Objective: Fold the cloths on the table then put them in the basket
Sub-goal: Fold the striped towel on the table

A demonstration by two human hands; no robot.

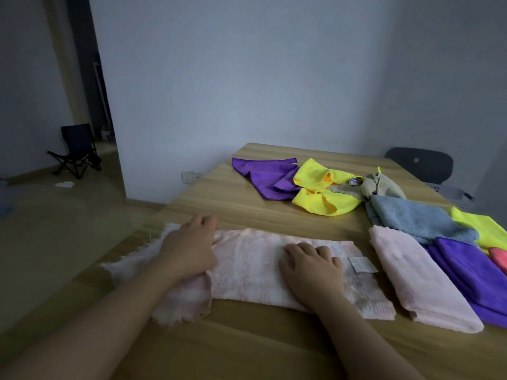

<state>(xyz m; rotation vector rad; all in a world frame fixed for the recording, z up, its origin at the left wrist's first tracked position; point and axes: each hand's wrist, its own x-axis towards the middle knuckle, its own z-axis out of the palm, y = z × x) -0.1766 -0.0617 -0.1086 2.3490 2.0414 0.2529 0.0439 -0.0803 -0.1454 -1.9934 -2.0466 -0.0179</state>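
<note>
A long pale pink cloth (247, 267) lies flat across the near part of the wooden table (247, 341), its left end hanging past the table's left edge. My left hand (189, 248) rests on its left part, fingers relaxed. Flat on the cloth's right part lies my right hand (310, 272), beside a white label. Folded cloths lie at the right: pink (417, 281), purple (472, 272), blue-grey (419, 218) and yellow (482, 229). Unfolded purple (263, 176), yellow (321, 190) and beige (381, 185) cloths lie farther back. No basket is in view.
A dark office chair (422, 163) stands behind the table's far right corner. At the far left, a small black folding chair (76, 149) sits on the floor near a doorway. The wall carries a socket (192, 176) just past the table's left edge.
</note>
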